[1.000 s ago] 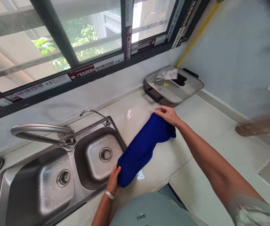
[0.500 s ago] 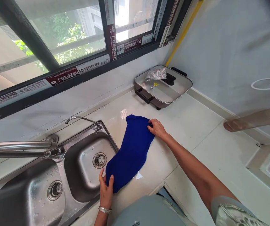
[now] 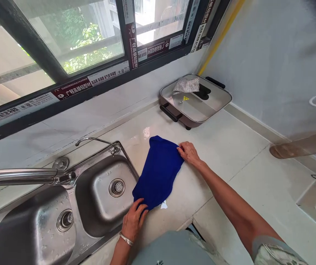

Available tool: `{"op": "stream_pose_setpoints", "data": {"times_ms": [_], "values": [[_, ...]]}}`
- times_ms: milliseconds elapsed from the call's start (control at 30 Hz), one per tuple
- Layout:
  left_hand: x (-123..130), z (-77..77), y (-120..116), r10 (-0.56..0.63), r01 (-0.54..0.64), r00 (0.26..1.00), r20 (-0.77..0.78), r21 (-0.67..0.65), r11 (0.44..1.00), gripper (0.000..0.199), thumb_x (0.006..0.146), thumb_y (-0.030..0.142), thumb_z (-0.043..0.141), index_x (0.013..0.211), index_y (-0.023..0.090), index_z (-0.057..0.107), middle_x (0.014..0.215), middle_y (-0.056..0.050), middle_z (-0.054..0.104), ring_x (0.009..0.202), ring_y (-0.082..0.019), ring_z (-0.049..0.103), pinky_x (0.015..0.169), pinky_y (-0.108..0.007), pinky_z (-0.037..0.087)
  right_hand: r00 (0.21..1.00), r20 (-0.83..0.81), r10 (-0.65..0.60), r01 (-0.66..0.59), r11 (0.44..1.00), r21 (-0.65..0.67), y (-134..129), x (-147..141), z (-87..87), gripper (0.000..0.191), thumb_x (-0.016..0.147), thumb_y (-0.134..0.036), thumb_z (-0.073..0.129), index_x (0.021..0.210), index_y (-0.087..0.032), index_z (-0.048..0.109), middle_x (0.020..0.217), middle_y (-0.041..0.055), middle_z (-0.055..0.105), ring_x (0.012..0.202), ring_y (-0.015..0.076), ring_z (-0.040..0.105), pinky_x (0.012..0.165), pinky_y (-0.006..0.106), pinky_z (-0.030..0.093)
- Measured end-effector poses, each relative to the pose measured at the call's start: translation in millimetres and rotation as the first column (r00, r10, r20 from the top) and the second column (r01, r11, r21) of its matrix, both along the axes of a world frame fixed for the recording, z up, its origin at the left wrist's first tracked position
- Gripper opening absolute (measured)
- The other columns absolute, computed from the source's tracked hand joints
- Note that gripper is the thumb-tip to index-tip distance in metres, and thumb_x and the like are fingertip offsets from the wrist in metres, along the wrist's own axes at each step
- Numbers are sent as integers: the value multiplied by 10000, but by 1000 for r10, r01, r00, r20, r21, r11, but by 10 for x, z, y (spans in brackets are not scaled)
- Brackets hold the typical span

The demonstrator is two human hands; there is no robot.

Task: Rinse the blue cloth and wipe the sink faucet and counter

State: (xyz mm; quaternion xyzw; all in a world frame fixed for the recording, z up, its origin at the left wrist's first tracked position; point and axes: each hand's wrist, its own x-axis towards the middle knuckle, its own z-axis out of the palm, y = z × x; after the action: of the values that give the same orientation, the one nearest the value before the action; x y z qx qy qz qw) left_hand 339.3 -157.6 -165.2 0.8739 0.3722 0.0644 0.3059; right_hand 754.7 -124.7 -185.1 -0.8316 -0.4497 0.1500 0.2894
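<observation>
A blue cloth (image 3: 159, 171) lies on the pale countertop beside the sink, its left edge reaching the sink's rim. At its near end, my left hand (image 3: 132, 221) has its fingers closed on the edge of the fabric. My right hand (image 3: 189, 152) pinches the far right corner between thumb and fingers. The fabric is spread between both hands, and its underside is hidden.
A steel double sink (image 3: 72, 209) with a small curved faucet (image 3: 97, 138) and a large tap (image 3: 22, 176) is on the left. An electric pan (image 3: 196, 99) with a glass lid and a silvery mesh cloth (image 3: 187, 85) stands at the back, below the window. A brown pipe (image 3: 301, 145) is at right.
My left hand has moved up and right with the cloth's near end, which is now shorter and drawn away from the sink. My right hand stays at the far corner.
</observation>
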Motion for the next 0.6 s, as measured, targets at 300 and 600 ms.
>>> {"op": "stream_pose_setpoints", "data": {"times_ms": [300, 600], "values": [[192, 305, -139, -321, 321, 947, 0, -16, 947, 209, 951, 278, 506, 1059, 263, 685, 977, -3, 784, 848, -176, 747, 744, -281, 619, 967, -164, -196, 214, 972, 100, -537, 440, 231, 445, 837, -662, 439, 864, -232, 549, 639, -22, 541, 552, 145, 426, 579, 309, 364], [185, 358, -194, -218, 231, 972, -90, 184, 955, 213, 933, 267, 520, 983, 284, 726, 1262, -78, 697, 958, -223, 739, 806, -385, 646, 850, -413, -326, 420, 893, 159, -917, 498, 79, 501, 716, -709, 565, 795, -217, 615, 601, -26, 532, 559, 138, 428, 545, 292, 331]]}}
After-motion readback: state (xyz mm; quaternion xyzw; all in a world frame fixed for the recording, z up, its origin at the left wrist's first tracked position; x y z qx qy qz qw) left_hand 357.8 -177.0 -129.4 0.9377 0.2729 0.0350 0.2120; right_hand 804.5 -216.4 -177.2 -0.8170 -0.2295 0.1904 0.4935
